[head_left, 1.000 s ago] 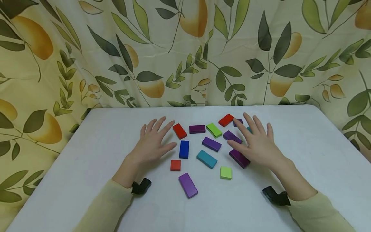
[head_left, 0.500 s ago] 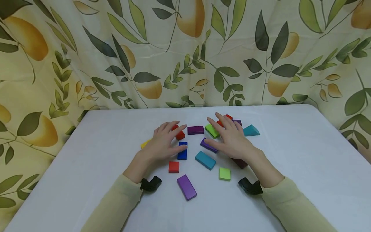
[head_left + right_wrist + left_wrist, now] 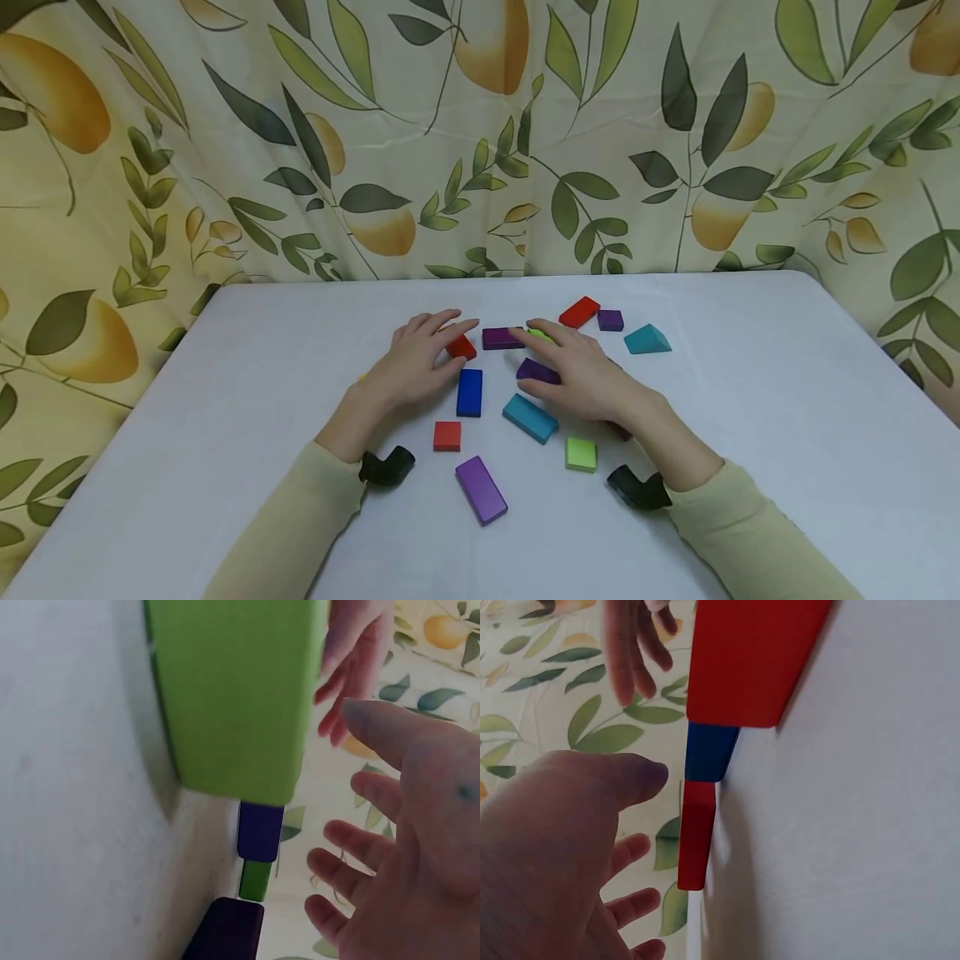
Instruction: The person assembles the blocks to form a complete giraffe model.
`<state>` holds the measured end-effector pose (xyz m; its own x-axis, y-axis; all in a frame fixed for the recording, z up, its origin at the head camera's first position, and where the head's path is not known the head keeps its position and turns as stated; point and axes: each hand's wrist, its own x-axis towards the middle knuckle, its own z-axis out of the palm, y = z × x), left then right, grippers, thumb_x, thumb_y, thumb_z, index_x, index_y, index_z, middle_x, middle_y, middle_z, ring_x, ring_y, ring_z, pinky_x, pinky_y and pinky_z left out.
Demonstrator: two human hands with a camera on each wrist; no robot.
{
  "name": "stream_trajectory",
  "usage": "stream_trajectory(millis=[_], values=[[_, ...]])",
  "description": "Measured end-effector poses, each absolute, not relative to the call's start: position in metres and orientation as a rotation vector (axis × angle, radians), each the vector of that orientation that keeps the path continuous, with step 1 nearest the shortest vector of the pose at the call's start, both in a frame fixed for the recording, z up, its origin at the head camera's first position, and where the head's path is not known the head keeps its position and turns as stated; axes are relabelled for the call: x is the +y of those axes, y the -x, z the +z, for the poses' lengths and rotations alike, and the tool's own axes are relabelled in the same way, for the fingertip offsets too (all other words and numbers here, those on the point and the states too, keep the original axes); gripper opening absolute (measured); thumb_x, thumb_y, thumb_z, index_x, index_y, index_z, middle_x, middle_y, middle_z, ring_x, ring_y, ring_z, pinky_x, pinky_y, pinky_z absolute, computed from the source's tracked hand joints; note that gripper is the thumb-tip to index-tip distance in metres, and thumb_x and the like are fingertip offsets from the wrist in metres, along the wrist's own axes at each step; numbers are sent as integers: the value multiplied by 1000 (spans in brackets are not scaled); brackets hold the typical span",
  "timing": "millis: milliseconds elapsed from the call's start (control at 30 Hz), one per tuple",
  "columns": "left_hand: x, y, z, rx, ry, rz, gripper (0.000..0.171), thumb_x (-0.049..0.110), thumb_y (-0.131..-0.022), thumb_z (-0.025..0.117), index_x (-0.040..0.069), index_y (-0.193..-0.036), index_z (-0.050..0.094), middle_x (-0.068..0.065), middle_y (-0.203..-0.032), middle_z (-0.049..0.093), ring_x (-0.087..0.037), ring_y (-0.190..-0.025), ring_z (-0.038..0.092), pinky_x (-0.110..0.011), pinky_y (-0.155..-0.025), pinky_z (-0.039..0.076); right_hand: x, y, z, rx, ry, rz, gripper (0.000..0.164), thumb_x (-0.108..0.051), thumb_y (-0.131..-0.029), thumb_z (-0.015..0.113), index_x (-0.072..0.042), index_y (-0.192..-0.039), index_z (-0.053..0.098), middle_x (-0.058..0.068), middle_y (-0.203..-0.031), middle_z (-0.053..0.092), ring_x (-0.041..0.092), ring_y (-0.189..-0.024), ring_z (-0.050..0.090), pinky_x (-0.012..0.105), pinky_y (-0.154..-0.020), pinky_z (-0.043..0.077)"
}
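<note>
My left hand (image 3: 408,367) hovers at the left of the scattered toy blocks, fingers spread and slightly bent. Its fingertips reach over a red block (image 3: 462,348), and its thumb is beside a blue block (image 3: 469,393). My right hand (image 3: 588,375) hangs over the right part of the group, partly hiding a purple block (image 3: 537,372), a lime block (image 3: 540,335) and a dark block by the wrist. Both wrist views show gaps between fingers and blocks: a red block (image 3: 696,836) on the left, a lime block (image 3: 232,697) on the right. Neither hand holds anything.
Around the hands lie a teal block (image 3: 530,418), red square (image 3: 447,436), long purple block (image 3: 482,490), lime square (image 3: 581,454), and plum block (image 3: 501,338). Farther back are a red block (image 3: 579,312), small purple block (image 3: 611,320) and teal triangular block (image 3: 647,339). A patterned curtain (image 3: 450,167) hangs behind.
Both hands have moved inward over the blocks, the right one farther, uncovering the teal triangular block. In the last half second the right fingers came slightly lower. The blocks appear unmoved on the table.
</note>
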<state>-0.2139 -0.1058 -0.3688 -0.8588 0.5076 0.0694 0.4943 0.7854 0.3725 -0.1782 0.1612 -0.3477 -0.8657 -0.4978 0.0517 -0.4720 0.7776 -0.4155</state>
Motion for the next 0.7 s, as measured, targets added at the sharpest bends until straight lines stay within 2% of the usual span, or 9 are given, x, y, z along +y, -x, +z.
stream_trajectory(millis=[200, 367, 500, 600, 700], values=[[-108, 220, -371, 2898, -798, 549, 56, 18, -102, 52, 29, -156, 42, -5, -163, 30, -37, -147, 23, -63, -115, 19, 158, 177, -348, 2851, 854, -709, 67, -30, -95, 70, -18, -155, 43, 16, -156, 39, 42, -141, 35, 68, -105, 35], [-110, 222, -373, 2891, -768, 497, 54, 17, -103, 53, 28, -155, 44, -6, -161, 35, -36, -146, 26, -63, -115, 20, 148, 174, -344, 2761, 862, -760, 63, -30, -97, 68, -21, -155, 45, 11, -159, 36, 38, -144, 33, 65, -107, 36], [-112, 223, -373, 2910, -771, 476, 51, 17, -102, 56, 27, -152, 49, -7, -158, 39, -36, -144, 28, -63, -114, 21, 136, 174, -340, 2702, 951, -735, 62, -27, -97, 69, -20, -154, 46, 10, -159, 37, 34, -144, 34, 58, -108, 39], [-114, 222, -372, 2918, -775, 468, 48, 18, -102, 56, 26, -150, 52, -7, -156, 41, -35, -143, 30, -64, -114, 21, 127, 173, -339, 2658, 1061, -680, 61, -25, -97, 69, -18, -153, 47, 11, -158, 38, 34, -144, 34, 56, -110, 37], [-114, 221, -370, 2920, -783, 473, 47, 18, -102, 56, 26, -148, 54, -8, -154, 44, -35, -142, 31, -64, -114, 21, 120, 172, -339, 2607, 1139, -587, 60, -26, -98, 68, -20, -153, 47, 10, -160, 36, 34, -146, 30, 58, -114, 31]])
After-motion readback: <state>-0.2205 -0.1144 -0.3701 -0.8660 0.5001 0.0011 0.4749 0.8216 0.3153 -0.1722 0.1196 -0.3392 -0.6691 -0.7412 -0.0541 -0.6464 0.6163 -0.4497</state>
